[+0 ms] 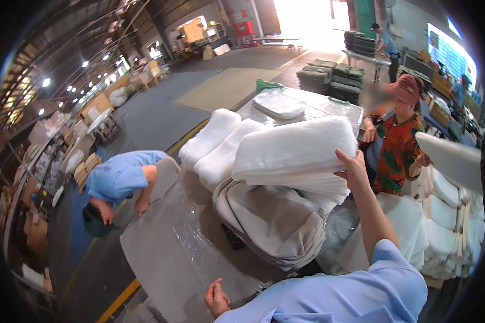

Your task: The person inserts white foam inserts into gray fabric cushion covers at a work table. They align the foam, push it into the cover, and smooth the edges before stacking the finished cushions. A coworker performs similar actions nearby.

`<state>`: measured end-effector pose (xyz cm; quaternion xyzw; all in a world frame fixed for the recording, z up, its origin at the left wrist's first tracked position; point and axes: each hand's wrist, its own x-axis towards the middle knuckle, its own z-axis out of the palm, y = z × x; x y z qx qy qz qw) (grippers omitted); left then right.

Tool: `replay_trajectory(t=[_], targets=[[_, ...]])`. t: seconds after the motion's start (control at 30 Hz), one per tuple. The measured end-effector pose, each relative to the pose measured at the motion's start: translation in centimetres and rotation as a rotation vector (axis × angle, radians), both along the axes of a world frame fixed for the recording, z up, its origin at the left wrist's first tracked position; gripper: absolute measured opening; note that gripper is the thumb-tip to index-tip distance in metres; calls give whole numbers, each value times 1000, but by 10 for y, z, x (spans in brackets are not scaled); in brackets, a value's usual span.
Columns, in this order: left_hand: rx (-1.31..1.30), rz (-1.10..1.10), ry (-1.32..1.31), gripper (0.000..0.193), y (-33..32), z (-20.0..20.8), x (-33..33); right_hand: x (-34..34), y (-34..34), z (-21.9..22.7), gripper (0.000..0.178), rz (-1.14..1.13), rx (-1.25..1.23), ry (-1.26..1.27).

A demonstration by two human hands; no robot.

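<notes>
My right hand [351, 168] reaches forward and grips the right edge of a thick white padding sheet [293, 148], thumb on top. That sheet tops a stack of similar white sheets. Beneath and in front of the stack, a bundle of folded grey-beige fabric covers [272, 220] lies on the table. My left hand [217, 299] is low over the table's near edge, its fingers curled, with nothing visible in them. Two rolled or folded white padding pieces [215, 137] sit left of the stack.
The plastic-wrapped grey table [167, 245] extends left, where a co-worker in blue [121, 177] bends over its edge. Another co-worker [399, 140] at right holds a white foam pad [450, 161]. Stacked white cushion pieces [442, 215] stand at right; dark green stacks [328, 81] are behind.
</notes>
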<state>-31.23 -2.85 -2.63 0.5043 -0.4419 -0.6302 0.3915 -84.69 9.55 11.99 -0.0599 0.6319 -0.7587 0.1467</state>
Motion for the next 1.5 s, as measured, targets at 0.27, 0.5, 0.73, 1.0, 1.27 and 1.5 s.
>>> replay_trajectory(t=[0.27,0.5,0.73,1.0,1.27,1.5], targets=[[39,-74,-43,26,21,-11,-1,-2,-4,-43,54,-202,-344,18],[-4,-33,29,28,27,-9,51,16,6,-33,47,71,-500,-158],[36,29,78,45,-10,31,142,137,-62,-55,52,494,-381,-193],[429,149,202,59,29,-58,265,355,-182,-122,58,961,-66,-256],[61,183,-254,52,117,-84,272,451,-286,-174,73,1157,78,-277],[460,-386,-94,49,114,-91,287,499,-316,-216,74,1164,255,-220]])
